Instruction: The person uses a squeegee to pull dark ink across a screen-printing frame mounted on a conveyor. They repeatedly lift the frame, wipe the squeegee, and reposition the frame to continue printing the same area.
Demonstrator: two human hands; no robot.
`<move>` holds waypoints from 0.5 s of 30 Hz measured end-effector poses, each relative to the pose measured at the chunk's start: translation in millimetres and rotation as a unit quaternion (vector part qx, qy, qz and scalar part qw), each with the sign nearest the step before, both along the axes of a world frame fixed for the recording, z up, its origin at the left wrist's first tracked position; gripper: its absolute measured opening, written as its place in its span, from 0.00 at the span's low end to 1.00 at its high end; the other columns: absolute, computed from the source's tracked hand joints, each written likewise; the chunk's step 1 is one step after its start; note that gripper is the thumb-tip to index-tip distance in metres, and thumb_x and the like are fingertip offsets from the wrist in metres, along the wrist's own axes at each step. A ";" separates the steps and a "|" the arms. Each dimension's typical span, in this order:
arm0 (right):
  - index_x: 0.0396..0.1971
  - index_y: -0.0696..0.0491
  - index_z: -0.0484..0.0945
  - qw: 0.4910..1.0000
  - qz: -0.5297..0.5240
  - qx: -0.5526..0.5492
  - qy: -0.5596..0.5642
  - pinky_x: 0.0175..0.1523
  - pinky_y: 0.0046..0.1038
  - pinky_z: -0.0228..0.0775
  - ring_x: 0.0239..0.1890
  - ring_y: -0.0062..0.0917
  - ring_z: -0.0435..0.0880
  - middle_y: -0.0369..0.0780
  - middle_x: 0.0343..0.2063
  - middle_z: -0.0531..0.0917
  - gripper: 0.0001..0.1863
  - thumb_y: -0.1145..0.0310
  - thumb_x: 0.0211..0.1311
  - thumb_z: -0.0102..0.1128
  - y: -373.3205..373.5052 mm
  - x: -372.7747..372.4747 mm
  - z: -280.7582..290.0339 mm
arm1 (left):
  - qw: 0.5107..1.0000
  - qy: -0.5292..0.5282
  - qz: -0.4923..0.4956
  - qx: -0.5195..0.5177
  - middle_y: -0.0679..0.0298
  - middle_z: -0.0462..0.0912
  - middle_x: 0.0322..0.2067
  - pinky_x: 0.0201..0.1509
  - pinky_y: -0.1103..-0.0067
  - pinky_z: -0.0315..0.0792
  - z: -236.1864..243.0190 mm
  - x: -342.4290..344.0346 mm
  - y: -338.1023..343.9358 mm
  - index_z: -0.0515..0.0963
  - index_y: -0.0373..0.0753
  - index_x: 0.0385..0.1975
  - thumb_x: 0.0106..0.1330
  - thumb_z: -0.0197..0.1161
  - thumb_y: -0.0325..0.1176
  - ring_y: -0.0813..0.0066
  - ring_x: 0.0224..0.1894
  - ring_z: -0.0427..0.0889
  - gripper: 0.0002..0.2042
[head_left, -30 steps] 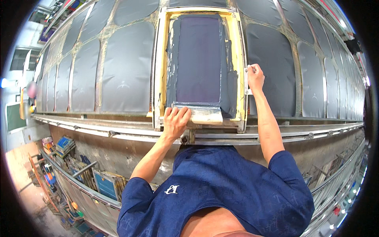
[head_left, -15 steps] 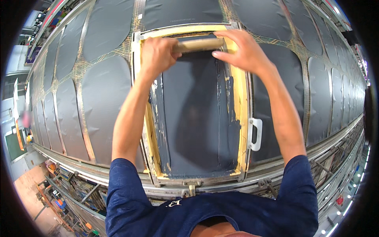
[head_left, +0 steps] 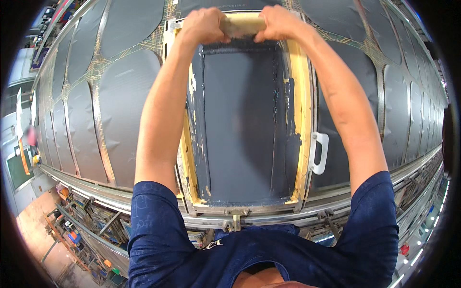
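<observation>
Near the top centre, my left hand and my right hand are closed on opposite ends of a pale squeegee bar, held crosswise at the far end of a screen frame. The frame's yellow, tape-lined borders are streaked with dark grey ink. Between my forearms lies its flat, ink-dark middle, partly shadowed. A white handle sticks out on the frame's right side, with neither hand on it. The squeegee's lower edge is blurred.
Dark grey panels in rows cover a long table on both sides. Metal rails run along its near edge. Cluttered racks stand below at the lower left, and a narrow white strip hangs at the far left.
My right hand left the side handle and joined my left hand on the squeegee. Both have moved from the frame's near part to its far end, carrying the bar with them.
</observation>
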State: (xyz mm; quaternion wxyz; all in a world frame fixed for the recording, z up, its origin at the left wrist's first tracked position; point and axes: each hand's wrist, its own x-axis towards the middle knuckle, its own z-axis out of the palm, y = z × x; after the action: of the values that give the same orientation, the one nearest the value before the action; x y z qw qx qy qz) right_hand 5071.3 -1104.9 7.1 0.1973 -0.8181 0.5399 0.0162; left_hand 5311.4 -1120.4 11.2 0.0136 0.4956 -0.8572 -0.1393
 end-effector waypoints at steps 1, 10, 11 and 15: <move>0.39 0.52 0.88 0.999 0.008 -0.036 0.011 0.48 0.41 0.81 0.40 0.45 0.89 0.48 0.34 0.89 0.26 0.50 0.44 0.80 20.4 4.1 1.0 | 1.000 -0.002 -0.014 -0.017 0.56 0.89 0.35 0.48 0.63 0.79 -1.2 3.4 17.4 0.88 0.48 0.44 0.44 0.81 0.45 0.54 0.42 0.88 0.24; 0.22 0.52 0.83 0.997 0.046 -0.059 -0.025 0.46 0.44 0.74 0.33 0.45 0.85 0.48 0.24 0.84 0.19 0.53 0.44 0.78 282.9 30.9 13.0 | 0.997 0.075 -0.007 -0.018 0.59 0.85 0.21 0.44 0.64 0.73 2.4 31.3 287.4 0.85 0.46 0.23 0.43 0.78 0.36 0.57 0.29 0.86 0.09; 0.23 0.51 0.83 0.998 0.039 -0.044 -0.001 0.47 0.44 0.71 0.34 0.43 0.83 0.46 0.24 0.82 0.19 0.51 0.45 0.78 316.2 34.6 17.2 | 0.997 0.080 -0.019 -0.012 0.59 0.84 0.20 0.44 0.63 0.71 5.7 33.8 319.6 0.84 0.46 0.21 0.44 0.77 0.35 0.58 0.28 0.85 0.08; 0.26 0.50 0.84 0.999 0.029 -0.033 -0.023 0.49 0.39 0.67 0.36 0.37 0.79 0.43 0.26 0.80 0.18 0.53 0.44 0.78 410.0 46.5 19.3 | 0.991 0.132 -0.004 -0.019 0.65 0.83 0.21 0.44 0.67 0.65 3.7 46.9 415.9 0.80 0.45 0.20 0.45 0.73 0.30 0.64 0.29 0.82 0.06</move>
State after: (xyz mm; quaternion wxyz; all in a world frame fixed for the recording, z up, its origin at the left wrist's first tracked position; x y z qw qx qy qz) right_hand 5117.7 -694.9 26.4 0.1820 -0.8394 0.5118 -0.0144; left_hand 5358.4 -704.5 14.9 0.1356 0.4691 -0.8522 -0.1877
